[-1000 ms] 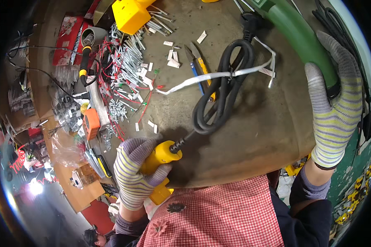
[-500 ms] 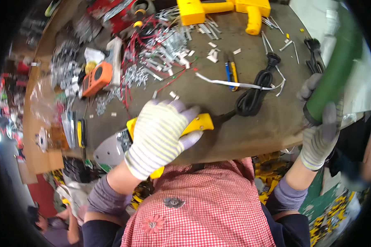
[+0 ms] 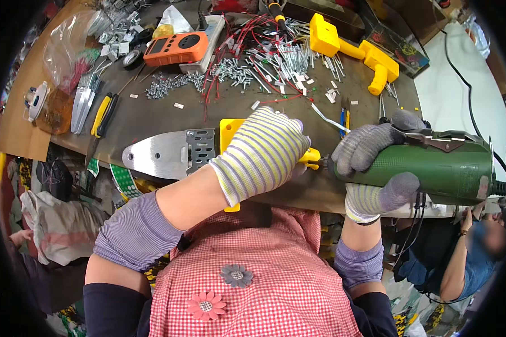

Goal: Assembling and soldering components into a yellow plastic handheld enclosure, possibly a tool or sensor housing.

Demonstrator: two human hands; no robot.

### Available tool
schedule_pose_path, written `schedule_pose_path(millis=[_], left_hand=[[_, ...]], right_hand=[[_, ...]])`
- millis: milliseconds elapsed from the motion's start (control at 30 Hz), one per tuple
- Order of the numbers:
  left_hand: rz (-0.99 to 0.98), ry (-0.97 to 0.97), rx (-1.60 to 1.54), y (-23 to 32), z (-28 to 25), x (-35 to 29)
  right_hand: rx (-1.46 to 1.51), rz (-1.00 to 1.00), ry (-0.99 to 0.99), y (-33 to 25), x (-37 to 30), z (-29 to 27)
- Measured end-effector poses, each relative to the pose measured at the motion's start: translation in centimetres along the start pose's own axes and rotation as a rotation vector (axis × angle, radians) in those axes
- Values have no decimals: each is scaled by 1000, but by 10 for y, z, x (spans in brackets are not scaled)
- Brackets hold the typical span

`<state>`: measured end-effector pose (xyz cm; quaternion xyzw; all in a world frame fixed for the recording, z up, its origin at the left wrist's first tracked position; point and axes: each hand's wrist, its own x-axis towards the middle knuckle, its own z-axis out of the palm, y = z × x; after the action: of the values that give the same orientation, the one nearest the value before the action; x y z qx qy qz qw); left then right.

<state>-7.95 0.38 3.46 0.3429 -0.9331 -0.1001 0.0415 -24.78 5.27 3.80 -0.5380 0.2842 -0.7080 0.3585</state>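
Note:
My left hand (image 3: 264, 154), in a striped glove, is closed round the yellow handle of a pipe welding iron (image 3: 163, 154), which lies near the front edge of the table. Its flat metal plate with holes points left, and the yellow guard shows beside my wrist. My right hand (image 3: 371, 147), in a grey-palmed glove, wraps round a green power screwdriver (image 3: 438, 168) held level. The driver's nose meets or nearly meets the right end of the yellow handle; the exact contact is hidden by my fingers.
Loose screws (image 3: 230, 73), metal pins and red wires lie at the back. An orange meter (image 3: 177, 49) stands back left, near yellow-black pliers (image 3: 104, 115). Yellow handle shells (image 3: 326, 36) lie back right. A person (image 3: 461, 258) is at the right.
The green driver has come down and left from upright to level, its nose now at the handle. My left hand still grips the iron. The view has shifted.

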Motion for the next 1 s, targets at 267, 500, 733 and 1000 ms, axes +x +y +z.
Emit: schedule_pose_path(millis=[267,500,733,1000], left_hand=[[-48,-62,3,1,1,2],[-48,-1,9,2,6,-1],[-46,-44,32,3,2,2],[-72,-59,-28,3,0,2]], right_hand=[[140,35,-139,0,6,0],[7,-52,-81,0,-3,7],[134,-263,-166,1,9,-2],[123,-35,-183,10,3,-14]])
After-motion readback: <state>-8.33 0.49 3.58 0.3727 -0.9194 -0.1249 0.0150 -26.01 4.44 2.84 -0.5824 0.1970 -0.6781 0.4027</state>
